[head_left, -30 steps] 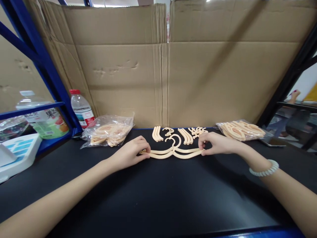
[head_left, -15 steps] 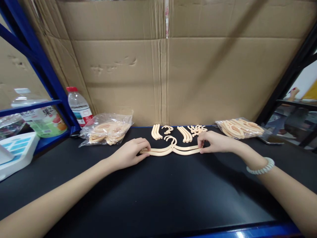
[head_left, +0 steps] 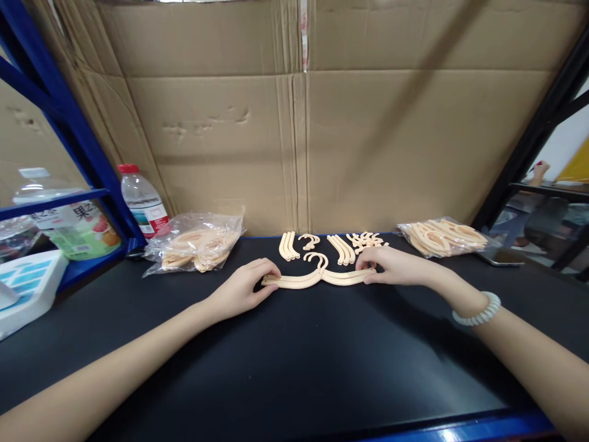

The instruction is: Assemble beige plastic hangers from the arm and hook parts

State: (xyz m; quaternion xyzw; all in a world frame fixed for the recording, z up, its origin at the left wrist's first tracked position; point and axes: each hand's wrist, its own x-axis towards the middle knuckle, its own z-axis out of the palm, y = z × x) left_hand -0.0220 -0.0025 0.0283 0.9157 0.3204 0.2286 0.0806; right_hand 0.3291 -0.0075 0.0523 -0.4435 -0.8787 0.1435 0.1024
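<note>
Ideally, the left hand (head_left: 243, 287) and right hand (head_left: 389, 269), each pinching one end of the peach plastic hanger (head_left: 317, 277), press evenly (flat on the black bench (head_left: 294, 356)).

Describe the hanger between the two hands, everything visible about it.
The hanger is pale peach, plastic by its look, with two thin curved arms spreading left and right and a small hook at the middle pointing toward the cardboard wall. It seems to be more than one layer stacked together. It lies flat on the black table. The left hand holds its left tip, the right hand its right tip.
</note>
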